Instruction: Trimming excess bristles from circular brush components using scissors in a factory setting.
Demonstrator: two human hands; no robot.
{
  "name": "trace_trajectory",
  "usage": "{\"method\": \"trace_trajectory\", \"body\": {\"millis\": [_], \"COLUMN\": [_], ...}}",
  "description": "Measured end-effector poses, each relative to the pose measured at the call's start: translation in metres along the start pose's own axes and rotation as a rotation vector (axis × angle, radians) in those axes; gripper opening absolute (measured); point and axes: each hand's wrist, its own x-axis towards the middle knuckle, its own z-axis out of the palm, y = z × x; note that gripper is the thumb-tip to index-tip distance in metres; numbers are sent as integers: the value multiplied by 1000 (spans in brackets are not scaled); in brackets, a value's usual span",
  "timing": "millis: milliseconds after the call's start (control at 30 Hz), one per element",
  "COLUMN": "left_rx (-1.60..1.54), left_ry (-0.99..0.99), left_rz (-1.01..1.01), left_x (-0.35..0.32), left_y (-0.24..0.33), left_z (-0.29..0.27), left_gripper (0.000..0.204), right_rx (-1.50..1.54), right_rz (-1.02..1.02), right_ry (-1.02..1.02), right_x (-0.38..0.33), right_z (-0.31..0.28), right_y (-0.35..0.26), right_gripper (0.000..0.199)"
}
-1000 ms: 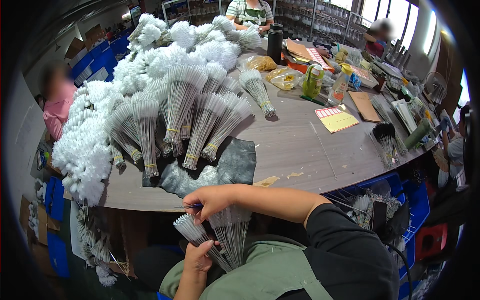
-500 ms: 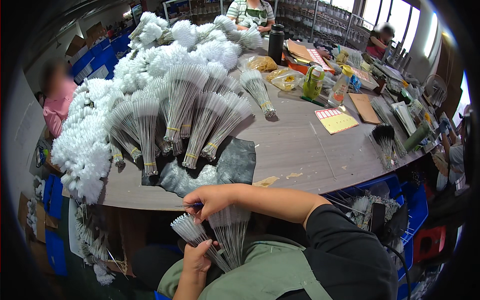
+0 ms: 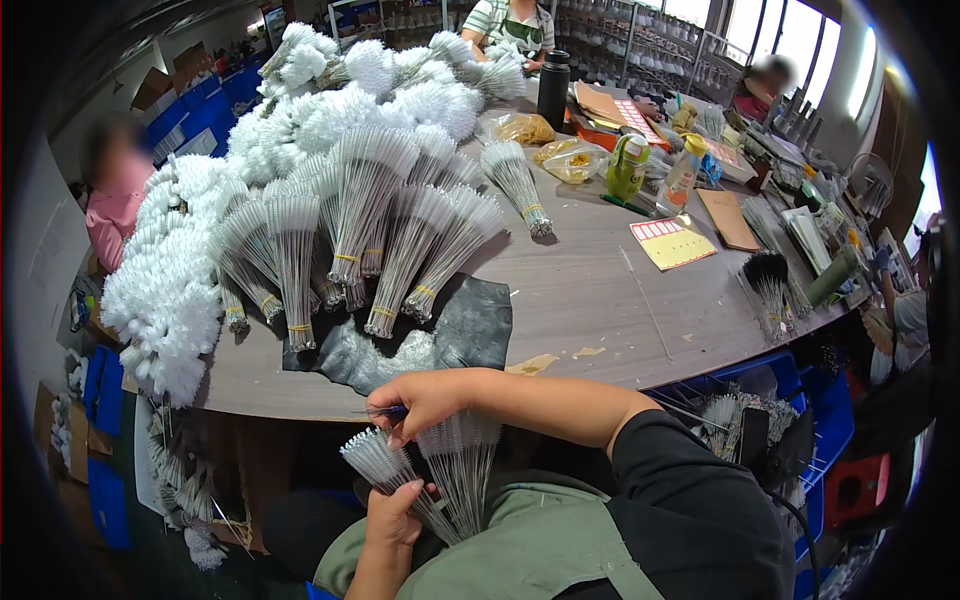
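My left hand point(image 3: 392, 516) rises from the lower edge and grips the wire stems of a fanned bunch of thin white brushes point(image 3: 455, 470) just below the table's front edge. My right hand point(image 3: 422, 400), reaching in from the right on a black-sleeved arm, pinches the bristle tips at the top of that bunch. A thin dark stick pokes out left of its fingers; I cannot tell what it is. The bunch sits over my lap, above a green apron point(image 3: 530, 550).
Tied bundles of white brushes point(image 3: 350, 230) cover the left half of the wooden table point(image 3: 600, 300), some on a dark plastic sheet point(image 3: 470, 325). Bottles point(image 3: 628, 165), a yellow card point(image 3: 672, 243) and a dark brush bundle point(image 3: 770, 280) lie right. Other people sit left and across.
My hands and the bunch stay in nearly the same place; the right fingers shift slightly on the brush tips.
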Motion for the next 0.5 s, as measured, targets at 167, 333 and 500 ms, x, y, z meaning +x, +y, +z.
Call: {"method": "trace_trajectory", "body": {"millis": [167,333,500], "left_rx": [20,30,23], "left_ry": [-3,3,-2], "left_rz": [4,-1,17], "left_x": [2,-3,-5], "left_y": [-1,1,-3], "left_z": [-1,3,-4], "left_gripper": [43,45,45], "right_rx": [26,19,86], "right_rz": [14,-19,-32], "right_ry": [6,30,9], "right_x": [-1,0,1], "right_z": [-1,3,7], "right_y": [-1,1,4], "right_gripper": [26,25,25]}}
